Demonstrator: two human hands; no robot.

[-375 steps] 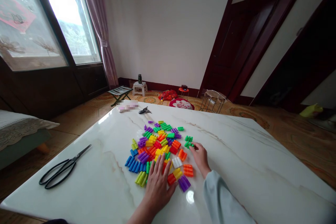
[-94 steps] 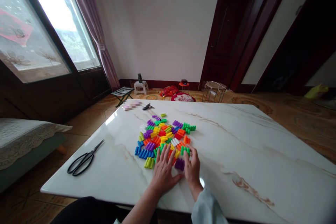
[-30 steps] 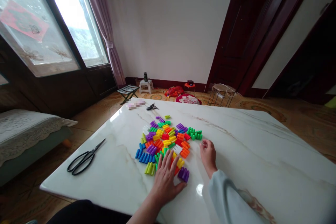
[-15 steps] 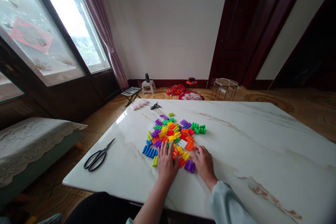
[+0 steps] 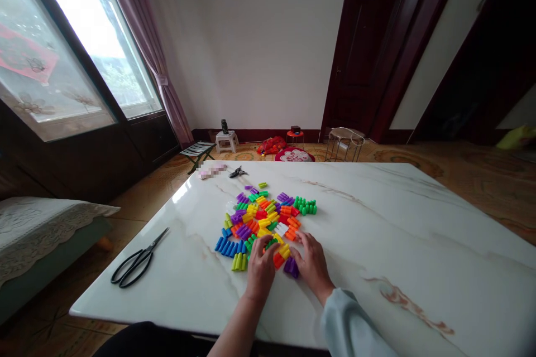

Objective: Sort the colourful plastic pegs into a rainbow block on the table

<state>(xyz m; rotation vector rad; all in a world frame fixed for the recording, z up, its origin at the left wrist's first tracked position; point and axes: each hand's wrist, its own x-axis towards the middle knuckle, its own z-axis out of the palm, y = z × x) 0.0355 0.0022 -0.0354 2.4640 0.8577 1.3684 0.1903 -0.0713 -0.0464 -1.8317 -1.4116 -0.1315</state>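
Note:
Colourful plastic building blocks, each like a row of joined tubes, lie in a loose pile on the white marble-patterned table. My left hand is at the near side of the pile, thumb and fingers curled round a green block. My right hand is at the pile's right side, thumb and fingers apart, near a yellow block and above a purple block that it partly covers. A cluster of green blocks sits apart at the right. Blue blocks line the left side.
Black long-handled scissors lie on the table's left. Small black pliers-like clippers and a blurred pinkish item are at the far edge. Beyond stand a folding stool, a white stool and a round stool.
Green blocks have been gathered into the right-hand cluster. My right hand has come back from there toward the pile's near side. My left hand has gone from lying flat to gripping a green block.

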